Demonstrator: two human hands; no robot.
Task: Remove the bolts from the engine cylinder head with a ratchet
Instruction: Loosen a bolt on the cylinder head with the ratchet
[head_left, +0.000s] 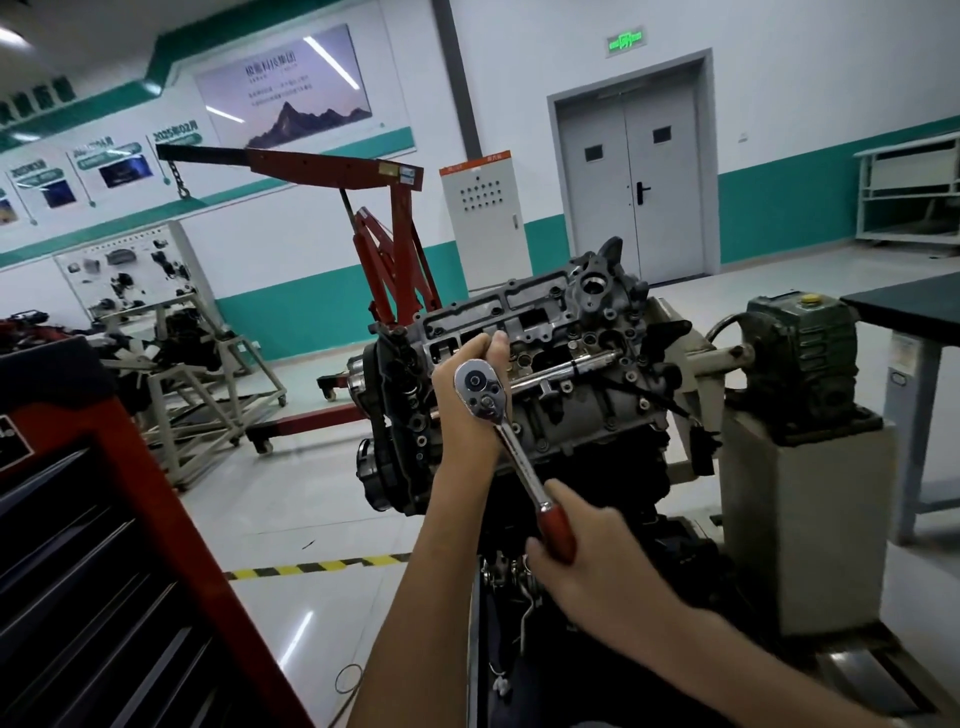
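Fingers (500, 347) curled: left hand (462, 415) cups ratchet head (478, 389), right hand (592, 566) clasps handle (558, 530) below cylinder head (519, 306). Rigid steel; pull handle end.

The left hand (460, 400) holds the ratchet (519, 453) by its head, the right hand (592, 566) grips its red handle toward five o'clock, and an extension bar (566, 370) reaches toward two o'clock into the cylinder head (540, 306).
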